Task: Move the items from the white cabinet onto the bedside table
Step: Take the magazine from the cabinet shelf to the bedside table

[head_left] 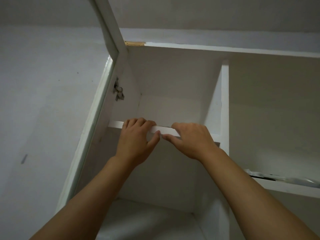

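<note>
I look up into the open white cabinet (173, 80). My left hand (136, 141) and my right hand (192, 141) are side by side at the front edge of its shelf (115, 124). Fingers of both hands curl over the top and the thumbs press from below. Between them shows a white flat strip (164, 131) with a thin dark gap above it. Whether the strip is a flat item or the shelf's own edge cannot be told. A grey corner (217, 144) sticks out just right of my right hand. What lies on top of the shelf is hidden.
The cabinet door (97, 118) stands open at the left with its hinge (118, 90) showing. A white divider (225, 108) separates a right compartment, where a shiny plastic-wrapped thing (285, 179) lies on a lower shelf. The lower compartment floor (147, 220) is below my arms.
</note>
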Motion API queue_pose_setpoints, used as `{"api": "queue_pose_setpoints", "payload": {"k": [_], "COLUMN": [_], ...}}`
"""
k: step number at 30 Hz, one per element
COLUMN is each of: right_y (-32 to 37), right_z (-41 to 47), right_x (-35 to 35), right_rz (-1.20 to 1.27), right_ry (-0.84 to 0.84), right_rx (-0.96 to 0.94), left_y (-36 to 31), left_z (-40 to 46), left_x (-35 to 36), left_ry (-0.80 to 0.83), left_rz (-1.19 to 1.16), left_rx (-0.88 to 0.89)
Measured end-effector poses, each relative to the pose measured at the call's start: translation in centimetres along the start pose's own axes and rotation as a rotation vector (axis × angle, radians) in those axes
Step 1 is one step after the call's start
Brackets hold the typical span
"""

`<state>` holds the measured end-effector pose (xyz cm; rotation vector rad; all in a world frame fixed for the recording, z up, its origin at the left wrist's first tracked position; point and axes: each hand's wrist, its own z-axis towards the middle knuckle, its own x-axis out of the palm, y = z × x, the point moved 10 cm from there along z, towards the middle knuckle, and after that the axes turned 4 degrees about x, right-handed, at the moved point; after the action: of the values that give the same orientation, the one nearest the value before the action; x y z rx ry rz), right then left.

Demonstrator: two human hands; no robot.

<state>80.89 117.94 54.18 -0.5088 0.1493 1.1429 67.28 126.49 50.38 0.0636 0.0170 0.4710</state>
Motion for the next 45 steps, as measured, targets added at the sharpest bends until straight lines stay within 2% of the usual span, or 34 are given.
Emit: {"api": "queue_pose_setpoints", "payload": {"k": [5,14,18,23,30,34,40,45], "right_y": [0.2,0.5,-1.6,-2.1,-1.4,-1.5,-1.7,-1.9], "right_z": [-0.3,-2.1,-0.2,-0.3,-1.6,-2.2,-2.3,-2.4], "right_x": [-0.4,-3.5,-3.8,-1.0,-1.0,-0.9,-1.4,-1.5], "right_rz": [0.028,0.147,0.322,0.284,0.097,0.054,0.16,0.179], "right_ry": [0.062,0.024,0.131,0.348,0.135,0.058,0.009,0.031], "right_rx": [0.036,0.041,0.169,0.196,0.119,0.143,0.176,0.202], "left_y": [-0.5,-1.4,-1.4,-1.6,-1.5,-1.5,1.0,0.8], "left_z": [0.5,0.2,-0.1,-1.0,-1.2,0.4,2.6,1.5], "left_x": [-0.3,-2.6,-2.6,-2.5,-3.3,-3.7,-2.2,-2.7], "left_ry": [0.128,0.036,0.002,-0.05,-0.096,-0.079,0.133,0.06], "left_rz": [-0.001,-0.053,-0.066,-0.052,0.031,0.076,0.029,0.081], "left_rx": [-0.032,-0.061,-0.067,-0.097,-0.081,-0.098,-0.259,-0.228]}}
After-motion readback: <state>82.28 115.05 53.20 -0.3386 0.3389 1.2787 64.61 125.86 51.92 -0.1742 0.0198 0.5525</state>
